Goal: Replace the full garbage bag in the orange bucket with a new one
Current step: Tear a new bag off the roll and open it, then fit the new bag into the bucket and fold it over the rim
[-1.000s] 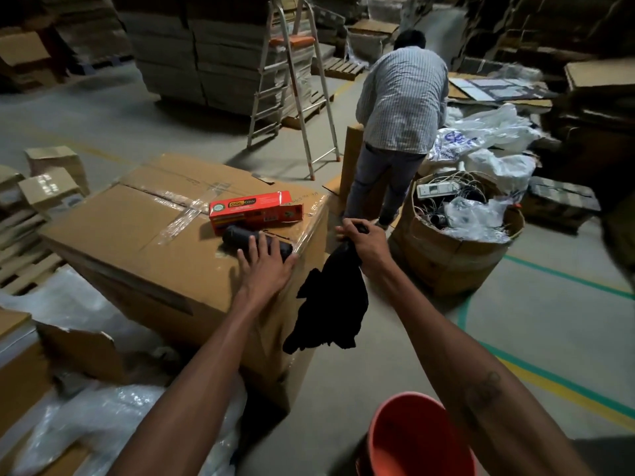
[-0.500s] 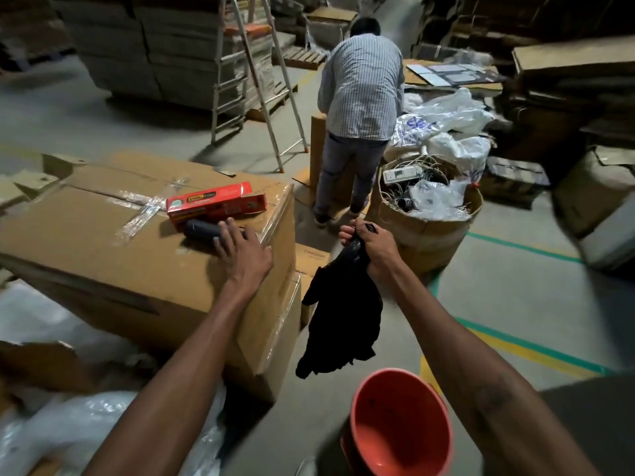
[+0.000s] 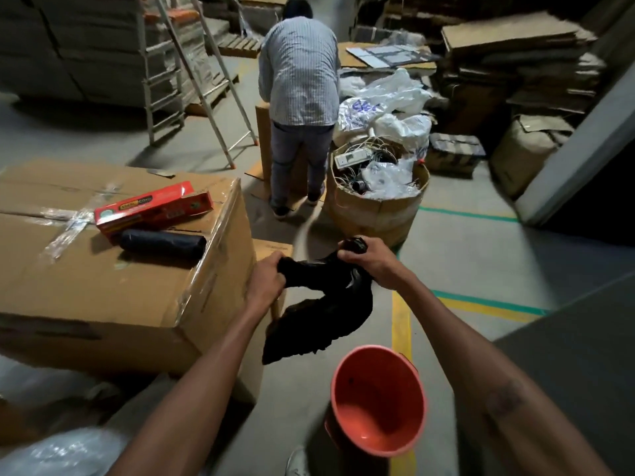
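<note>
A crumpled black garbage bag [image 3: 319,314] hangs in the air between my hands, above and left of the orange bucket [image 3: 378,403]. My left hand [image 3: 266,280] grips the bag's left end. My right hand [image 3: 366,261] grips its right end, a bit higher. The bucket stands on the floor at the bottom centre, unlined, with nothing visible inside. A dark roll of bags [image 3: 161,243] lies on the big cardboard box [image 3: 103,293], next to a red carton [image 3: 151,209].
A person in a striped shirt [image 3: 299,84] stands ahead, back turned, beside a round cardboard bin [image 3: 374,211] full of wires and plastic. A stepladder [image 3: 192,73] stands behind the box. Cardboard stacks [image 3: 515,63] line the right. Painted lines cross the floor.
My left hand has left the roll on the box and taken hold of the black bag. The bag is now stretched between both hands, closer to the bucket.
</note>
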Demonstrator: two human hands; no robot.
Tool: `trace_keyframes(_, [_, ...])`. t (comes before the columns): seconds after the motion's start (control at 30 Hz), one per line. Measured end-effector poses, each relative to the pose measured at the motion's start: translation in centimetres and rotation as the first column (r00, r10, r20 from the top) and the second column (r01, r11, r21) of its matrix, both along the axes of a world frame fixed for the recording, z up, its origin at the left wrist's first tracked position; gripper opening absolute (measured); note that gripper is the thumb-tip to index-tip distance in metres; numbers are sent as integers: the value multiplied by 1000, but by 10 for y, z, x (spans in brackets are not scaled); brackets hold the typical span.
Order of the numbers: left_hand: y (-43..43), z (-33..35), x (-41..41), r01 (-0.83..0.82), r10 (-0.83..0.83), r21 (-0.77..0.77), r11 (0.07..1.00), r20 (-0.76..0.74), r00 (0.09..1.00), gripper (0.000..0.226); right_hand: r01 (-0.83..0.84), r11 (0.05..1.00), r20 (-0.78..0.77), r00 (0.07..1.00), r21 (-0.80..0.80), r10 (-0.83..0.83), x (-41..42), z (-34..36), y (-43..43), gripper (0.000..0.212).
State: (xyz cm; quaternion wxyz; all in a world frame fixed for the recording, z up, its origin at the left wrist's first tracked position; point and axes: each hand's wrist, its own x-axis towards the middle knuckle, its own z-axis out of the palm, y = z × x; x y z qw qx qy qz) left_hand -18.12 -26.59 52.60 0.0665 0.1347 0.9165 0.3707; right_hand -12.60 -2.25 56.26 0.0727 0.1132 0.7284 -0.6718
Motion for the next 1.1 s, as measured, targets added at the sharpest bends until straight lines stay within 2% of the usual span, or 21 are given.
trace_keyframes(0.1, [12, 8, -11, -105, 105, 6, 995, -58, 993, 28, -166, 960, 139, 981, 225, 137, 27, -3, 31, 35])
trace_keyframes(0.17, [23, 11, -18, -136, 135, 3, 991, -71, 988, 31, -230, 900, 233, 961, 371, 150, 43, -6, 46, 22])
trace_keyframes(0.2, [31, 12, -20, -129, 129, 8, 992, -66, 989, 32, -213, 900, 255, 959, 380, 120, 52, -7, 53, 14])
trace_keyframes(0.27, [49, 11, -20, -115, 115, 14, 993, -48, 992, 41, -83, 957, 269, 963, 279, 5, 64, -8, 57, 6])
trace_keyframes(0.33, [74, 8, -7, -76, 76, -63, 995, -12, 997, 68, 147, 985, 279, 946, 92, -167, 75, -7, 56, 7])
trace_keyframes(0.4, [101, 6, 20, -29, 32, -63, 998, 51, 998, 87, 342, 938, 295, 904, -62, -310, 80, -12, 56, 7])
trace_keyframes(0.47, [124, 4, 49, 40, -57, 78, 996, 227, 972, 85, 519, 840, 336, 828, -160, -448, 81, -20, 59, 11])
trace_keyframes(0.5, [130, 4, 63, 84, -164, 221, 972, 373, 913, 83, 585, 783, 371, 789, -212, -489, 83, -21, 61, 12])
trace_keyframes(0.57, [138, 5, 89, 160, -416, 436, 886, 595, 687, 76, 690, 642, 451, 715, -334, -534, 90, -23, 65, 15])
trace_keyframes(0.6, [140, 3, 101, 254, -525, 475, 843, 618, 586, 65, 720, 585, 478, 690, -375, -543, 95, -23, 66, 17])
trace_keyframes(0.63, [141, -2, 109, 349, -596, 485, 802, 606, 527, 52, 749, 534, 500, 661, -392, -560, 99, -24, 69, 22])
trace_keyframes(0.7, [144, -14, 121, 446, -648, 471, 761, 568, 507, 35, 788, 485, 525, 616, -381, -588, 107, -29, 73, 26])
trace_keyframes(0.77, [150, -17, 127, 387, -657, 532, 753, 580, 481, 24, 787, 495, 513, 615, -367, -598, 122, -35, 75, 25])
trace_keyframes(0.83, [158, -10, 129, 224, -638, 615, 756, 616, 462, 20, 798, 456, 506, 603, -394, -617, 133, -37, 74, 28])
trace_keyframes(0.87, [164, -7, 129, 152, -606, 623, 768, 628, 488, 22, 807, 421, 522, 589, -414, -616, 137, -38, 73, 36])
trace_keyframes(0.93, [177, -2, 127, 46, -521, 597, 801, 656, 546, 28, 751, 399, 526, 656, -525, -542, 152, -41, 66, 62])
trace_keyframes(1.0, [189, -1, 126, -33, -431, 556, 831, 680, 593, 26, 668, 465, 512, 744, -581, -429, 165, -37, 58, 86])
trace_keyframes(1.03, [192, -4, 124, -81, -385, 542, 836, 687, 617, 22, 615, 500, 488, 789, -610, -375, 168, -37, 58, 90])
trace_keyframes(1.1, [196, -15, 117, -176, -280, 486, 856, 722, 633, 15, 574, 543, 459, 818, -613, -347, 177, -31, 55, 87])
